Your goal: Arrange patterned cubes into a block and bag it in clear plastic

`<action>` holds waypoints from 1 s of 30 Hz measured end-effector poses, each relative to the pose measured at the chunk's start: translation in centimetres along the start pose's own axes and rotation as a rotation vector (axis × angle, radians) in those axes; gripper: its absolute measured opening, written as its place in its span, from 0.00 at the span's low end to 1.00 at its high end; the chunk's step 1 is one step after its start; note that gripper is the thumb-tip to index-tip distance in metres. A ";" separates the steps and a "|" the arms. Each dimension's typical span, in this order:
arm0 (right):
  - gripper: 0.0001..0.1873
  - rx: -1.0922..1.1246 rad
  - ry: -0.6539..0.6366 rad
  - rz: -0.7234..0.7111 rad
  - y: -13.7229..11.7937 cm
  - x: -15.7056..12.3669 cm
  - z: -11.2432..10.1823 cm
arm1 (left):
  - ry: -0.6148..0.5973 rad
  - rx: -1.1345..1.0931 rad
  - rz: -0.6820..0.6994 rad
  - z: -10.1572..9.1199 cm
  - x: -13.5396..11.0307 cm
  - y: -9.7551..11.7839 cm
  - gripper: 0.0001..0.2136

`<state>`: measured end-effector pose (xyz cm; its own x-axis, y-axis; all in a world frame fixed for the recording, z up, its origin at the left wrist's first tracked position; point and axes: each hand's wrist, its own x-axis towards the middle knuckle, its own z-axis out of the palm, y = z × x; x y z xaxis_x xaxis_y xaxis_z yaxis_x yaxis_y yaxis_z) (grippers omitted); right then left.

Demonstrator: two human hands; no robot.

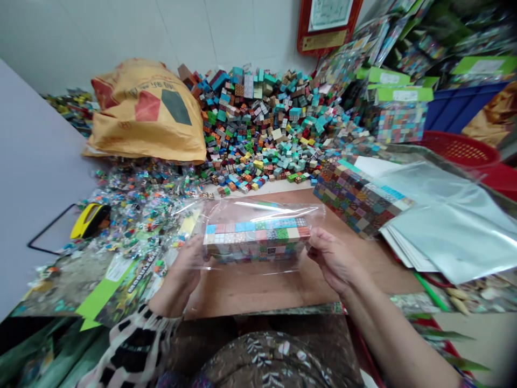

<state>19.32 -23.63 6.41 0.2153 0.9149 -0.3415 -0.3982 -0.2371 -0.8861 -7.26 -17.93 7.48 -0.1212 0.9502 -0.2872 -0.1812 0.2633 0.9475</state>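
A clear plastic bag is held up over the brown board, with a long block of small patterned cubes inside it. My left hand grips the bag's left end, its fingers partly behind the film. On the right, my right hand pinches the bag near the block's right end, thumb on top. A second, larger block of patterned cubes stands on the board beyond my right hand.
Loose cubes are heaped along the wall beside a yellow sack. Small bagged pieces lie left, near a yellow-black tool. Flat clear bags lie on white sheets to the right. Behind stands a red basket.
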 end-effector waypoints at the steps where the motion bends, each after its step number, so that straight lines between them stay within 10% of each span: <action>1: 0.23 -0.001 0.001 0.001 0.0 0.0 0.0 | 0.024 0.015 0.026 0.1 0.1 -0.2 0.09; 30: 0.22 -0.002 0.013 -0.078 1.0 0.6 -0.2 | 0.046 0.047 0.261 -0.2 -0.8 -3.4 0.11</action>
<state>19.20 -23.42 5.25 0.2571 0.9264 -0.2750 -0.3779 -0.1656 -0.9109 -6.76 -19.59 4.47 -0.2027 0.9785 -0.0370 -0.0920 0.0185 0.9956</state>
